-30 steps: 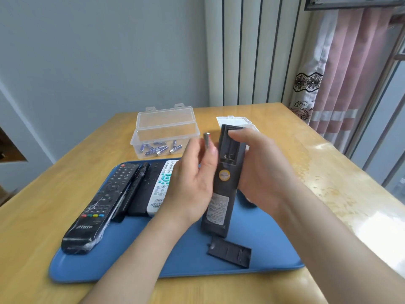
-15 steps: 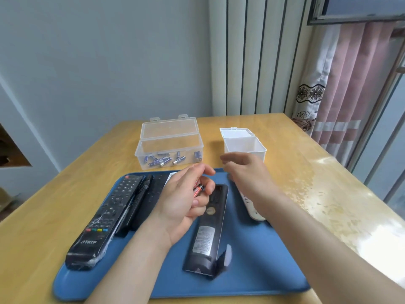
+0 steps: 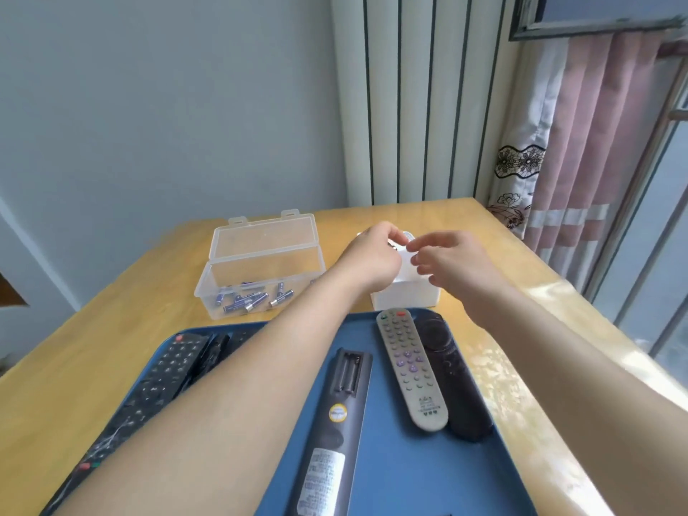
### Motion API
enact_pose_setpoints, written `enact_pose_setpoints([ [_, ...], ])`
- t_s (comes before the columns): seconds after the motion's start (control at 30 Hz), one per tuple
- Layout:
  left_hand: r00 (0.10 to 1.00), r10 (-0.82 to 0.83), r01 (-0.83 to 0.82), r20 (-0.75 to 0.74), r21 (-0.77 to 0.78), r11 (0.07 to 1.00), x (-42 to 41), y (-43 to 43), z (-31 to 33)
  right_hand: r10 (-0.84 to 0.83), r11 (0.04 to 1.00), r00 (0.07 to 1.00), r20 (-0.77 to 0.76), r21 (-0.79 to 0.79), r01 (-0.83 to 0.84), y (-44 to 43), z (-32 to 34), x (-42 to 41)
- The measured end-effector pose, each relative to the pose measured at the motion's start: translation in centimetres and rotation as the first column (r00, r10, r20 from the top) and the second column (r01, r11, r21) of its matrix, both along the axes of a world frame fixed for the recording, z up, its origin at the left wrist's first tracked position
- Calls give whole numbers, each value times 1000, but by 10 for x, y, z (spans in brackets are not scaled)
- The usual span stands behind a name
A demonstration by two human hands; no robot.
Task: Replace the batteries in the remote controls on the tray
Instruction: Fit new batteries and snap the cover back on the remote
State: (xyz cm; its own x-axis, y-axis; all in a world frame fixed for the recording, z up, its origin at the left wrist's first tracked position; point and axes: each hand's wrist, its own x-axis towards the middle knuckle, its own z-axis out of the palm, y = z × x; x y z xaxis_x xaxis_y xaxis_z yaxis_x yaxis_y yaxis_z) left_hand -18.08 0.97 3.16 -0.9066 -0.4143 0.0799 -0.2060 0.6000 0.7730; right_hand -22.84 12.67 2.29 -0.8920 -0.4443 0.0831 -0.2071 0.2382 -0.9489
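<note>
Both hands hover over the white box point(image 3: 405, 297), just behind the tray point(image 3: 409, 478). Left hand point(image 3: 372, 256): fingers curled down toward the box, can't tell if they pinch a battery. Right hand point(image 3: 452, 264): fingers loose, nothing visible in them. Black remote point(image 3: 340, 415) lies face down mid-tray, cover off, battery bay empty. Reads as the dump-old-cells step. To do it well, release low inside the white box so nothing bounces onto the surface point(image 3: 111, 310). Next, take two batteries point(image 3: 245, 299) from the clear box point(image 3: 260, 270). Match plus marks to the bay, spring end first. Keep old and new apart.
</note>
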Motion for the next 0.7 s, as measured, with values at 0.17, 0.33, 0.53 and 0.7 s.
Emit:
enact_pose_setpoints([
  [0.17, 987, -140, 156, 78, -256, 954, -25, -5, 1, -59, 992, 990, -129, 105, 73, -7, -3, -20],
  [0.33, 992, -88, 71, -90, -181, 981, -21, -34, -1, -51, 989, 976, -209, 122, 78, -21, 4, -29],
  [0.53, 988, 22, -50, -154, -177, 983, 18, -83, 13, 119, 983, 979, -163, 160, -93, -57, 20, -21],
  [0.7, 993, 112, -103, 30, -205, 973, 61, -159, 11, 388, 867, 884, -260, 428, -255, -119, 33, 3],
])
